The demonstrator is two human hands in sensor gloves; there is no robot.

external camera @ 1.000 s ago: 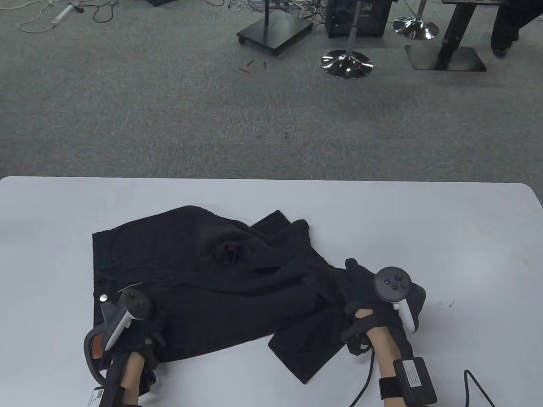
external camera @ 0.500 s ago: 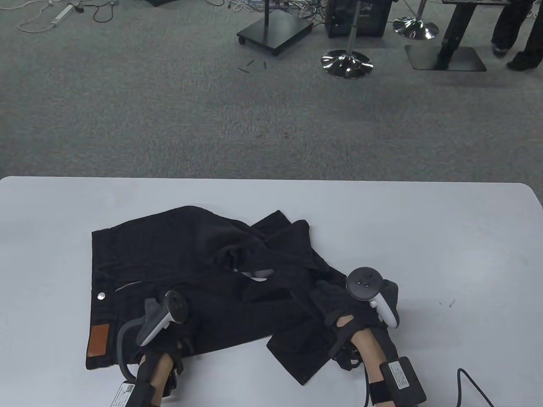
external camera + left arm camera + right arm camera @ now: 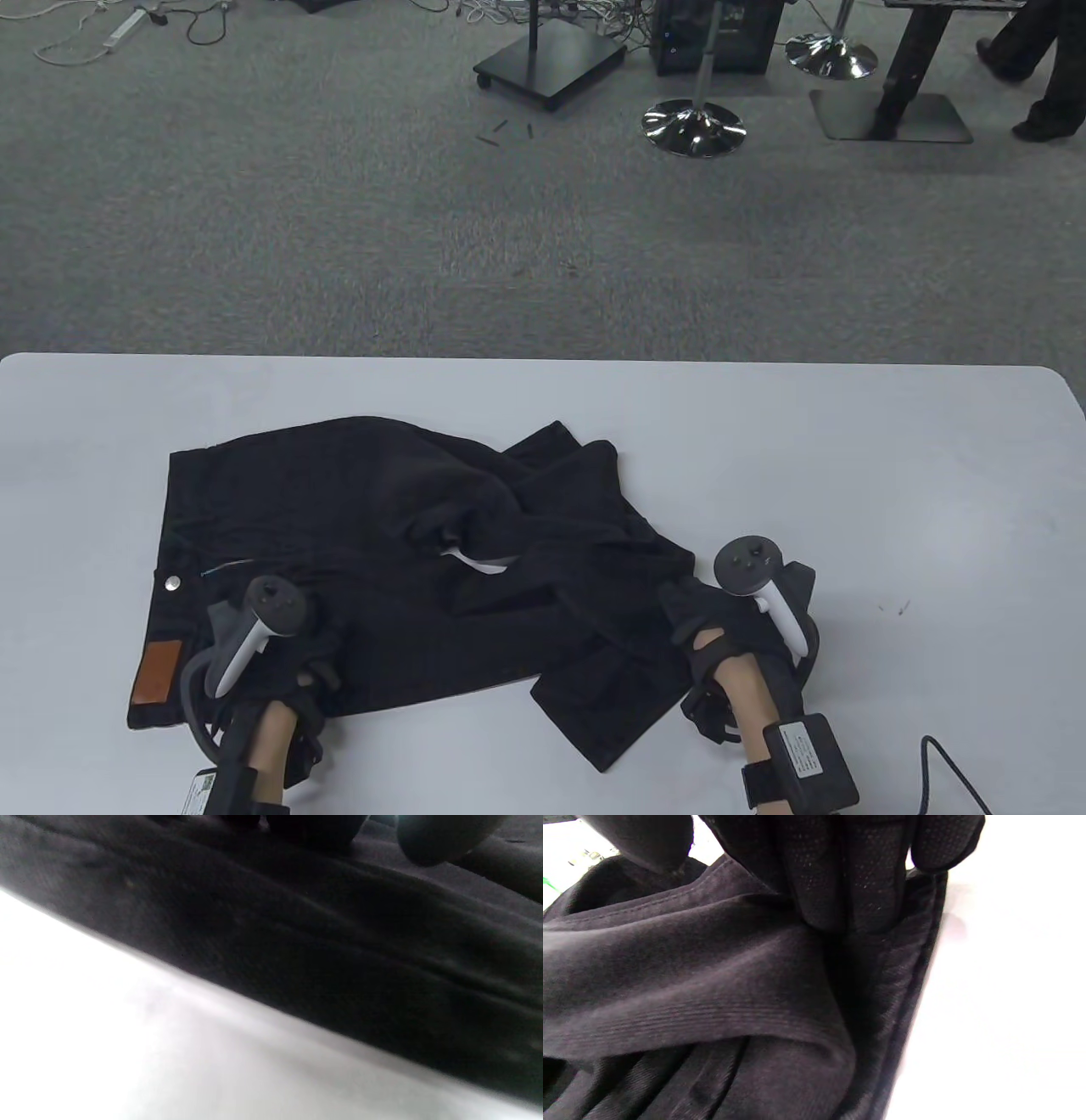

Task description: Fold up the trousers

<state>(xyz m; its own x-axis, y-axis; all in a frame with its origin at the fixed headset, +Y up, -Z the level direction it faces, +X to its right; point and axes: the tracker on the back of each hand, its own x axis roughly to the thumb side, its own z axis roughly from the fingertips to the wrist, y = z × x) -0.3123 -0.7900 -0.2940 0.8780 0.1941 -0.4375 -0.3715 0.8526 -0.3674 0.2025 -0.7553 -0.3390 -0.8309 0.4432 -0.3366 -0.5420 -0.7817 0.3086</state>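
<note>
Black trousers (image 3: 356,509) lie crumpled on the white table (image 3: 891,475), waistband at the left with a brown patch (image 3: 157,671) and a metal button (image 3: 174,582). My left hand (image 3: 310,658) holds the cloth at the near edge by the waistband. In the left wrist view, only dark fingertips (image 3: 314,825) show on the cloth (image 3: 339,963). My right hand (image 3: 687,607) grips the bunched leg at the right end. In the right wrist view, its fingers (image 3: 848,878) press a fold of fabric (image 3: 691,984) near the hem edge, with the thumb (image 3: 649,840) behind that fold.
A white spot (image 3: 475,562) shows through a gap among the folds. A black cable (image 3: 950,764) lies at the table's near right. Bare table lies to the right and behind the trousers. Beyond the far edge is carpet with stool bases (image 3: 693,127) and a walking person (image 3: 1039,76).
My left hand went right, then back left, and the waistband slid left with it, baring the brown patch. My right hand went left, then slightly right, staying on the leg.
</note>
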